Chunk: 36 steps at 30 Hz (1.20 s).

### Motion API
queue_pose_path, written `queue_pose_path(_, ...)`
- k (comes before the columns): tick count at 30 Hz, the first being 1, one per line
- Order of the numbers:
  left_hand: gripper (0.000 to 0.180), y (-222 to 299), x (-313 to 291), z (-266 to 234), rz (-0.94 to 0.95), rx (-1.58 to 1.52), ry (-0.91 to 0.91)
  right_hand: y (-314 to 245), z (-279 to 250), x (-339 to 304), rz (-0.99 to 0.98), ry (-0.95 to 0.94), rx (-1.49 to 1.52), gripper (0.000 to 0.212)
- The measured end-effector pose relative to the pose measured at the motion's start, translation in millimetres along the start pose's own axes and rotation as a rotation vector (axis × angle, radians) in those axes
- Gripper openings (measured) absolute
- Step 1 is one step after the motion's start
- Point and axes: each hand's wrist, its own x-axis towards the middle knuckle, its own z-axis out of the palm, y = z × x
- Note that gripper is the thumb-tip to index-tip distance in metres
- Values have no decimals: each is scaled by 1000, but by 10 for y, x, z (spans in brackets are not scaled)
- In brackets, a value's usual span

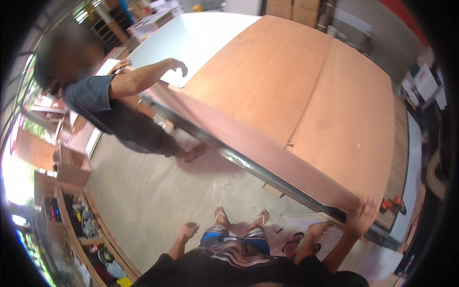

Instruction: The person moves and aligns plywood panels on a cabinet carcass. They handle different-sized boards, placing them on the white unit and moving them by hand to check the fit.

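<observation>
A long reddish-brown wooden panel (267,138) slants along the near side of a wide worktop, on a dark metal edge (234,158). At the panel's right end, my right hand (362,217) has its fingers over the upper edge and grips it. My left hand (190,230) hangs over the floor in front of me, fingers loosely bent, with nothing in it. Orange-brown wood sheets (267,71) with a seam cover most of the worktop. On the far left a co-worker (91,95) has one hand (123,64) at the panel's other end; their other hand (178,66) is raised above the worktop.
A red and black tool (393,204) lies on the worktop's right end. Pale sheeting (201,38) covers its far left part. An open wooden box of tools (91,239) stands at lower left. Dark sandals (292,241) and a bare limb (313,234), hand or foot unclear, show beside me.
</observation>
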Motion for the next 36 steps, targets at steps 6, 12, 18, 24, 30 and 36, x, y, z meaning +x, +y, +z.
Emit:
queue_pose_path(6,50,-247,-175,-17,-119,-147,57,-257,-390,328,-103,-28,-19,59)
queue_pose_path(12,49,-477,-312,-96,-46,-76,73,120,-373,297,-211,-65,42,55)
queue_pose_path(18,47,-885,-423,-361,-150,-139,25,484,-335,-786,60,-141,-4,39)
queue_pose_path(24,52,-724,-504,-414,-96,-179,16,-1039,841,-1946,-156,-1137,73,25)
queue_pose_path(30,50,-525,4,-385,-222,-429,-131,-1853,445,-1041,-173,-1275,264,28)
queue_pose_path(36,48,-177,708,-791,-73,-526,-120,-3094,490,-413,-214,-1231,340,30)
